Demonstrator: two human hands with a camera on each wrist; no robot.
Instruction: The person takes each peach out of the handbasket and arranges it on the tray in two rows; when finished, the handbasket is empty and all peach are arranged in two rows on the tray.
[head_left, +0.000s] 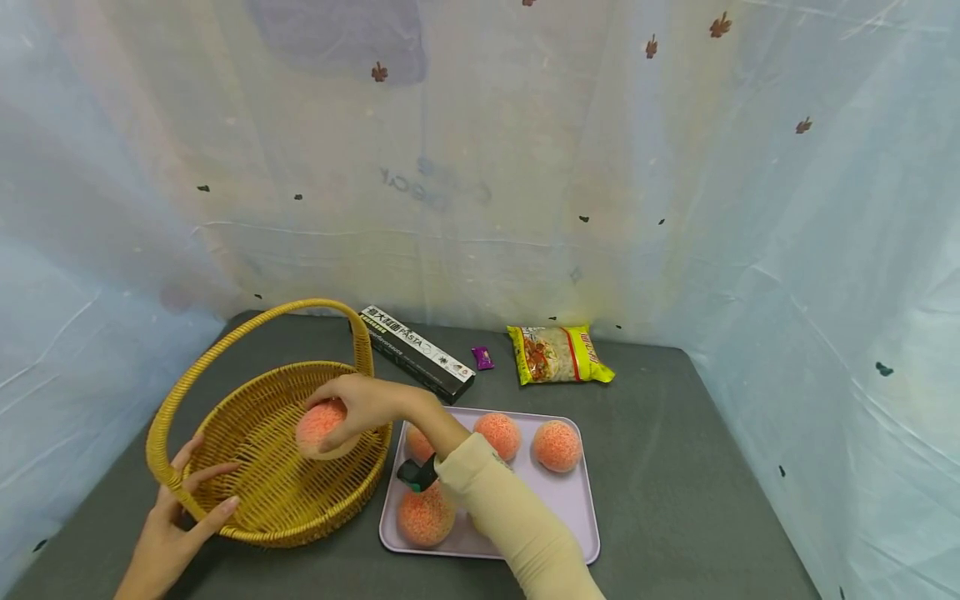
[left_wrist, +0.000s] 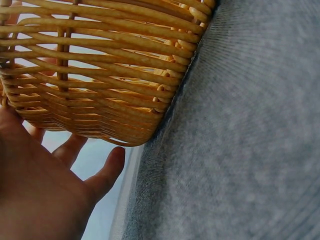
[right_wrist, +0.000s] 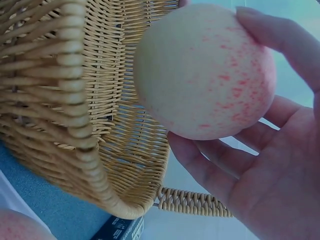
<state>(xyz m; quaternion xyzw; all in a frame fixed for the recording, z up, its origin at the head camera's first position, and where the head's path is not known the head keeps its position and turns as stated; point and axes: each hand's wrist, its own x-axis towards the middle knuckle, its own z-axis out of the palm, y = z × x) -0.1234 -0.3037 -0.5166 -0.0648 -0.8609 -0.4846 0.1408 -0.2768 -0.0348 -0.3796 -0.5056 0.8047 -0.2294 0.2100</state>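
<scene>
In the head view, a yellow-brown wicker basket (head_left: 255, 392) with a tall arched handle stands on the left of the table. At its near left rim, by the foot of the handle, my left hand (head_left: 168, 521) grips the edge, with some fingers reaching inside. My right hand (head_left: 367, 404) holds a pink and cream peach (head_left: 318, 427) within the basket's opening. Up close in the right wrist view, thumb and fingers sit round the peach (right_wrist: 205, 75), whose pale side with red flecks faces the camera. The left wrist view shows the woven basket wall (left_wrist: 100, 65) beside the left hand (left_wrist: 50, 185).
A pale lilac tray (head_left: 551, 500) bearing several peaches (head_left: 557, 446) lies right of the basket, partly hidden under my right forearm. Behind are a black pasta box (head_left: 416, 354), a small purple packet (head_left: 482, 358) and a yellow noodle bag (head_left: 558, 355). Plastic sheeting (head_left: 480, 208) surrounds the table.
</scene>
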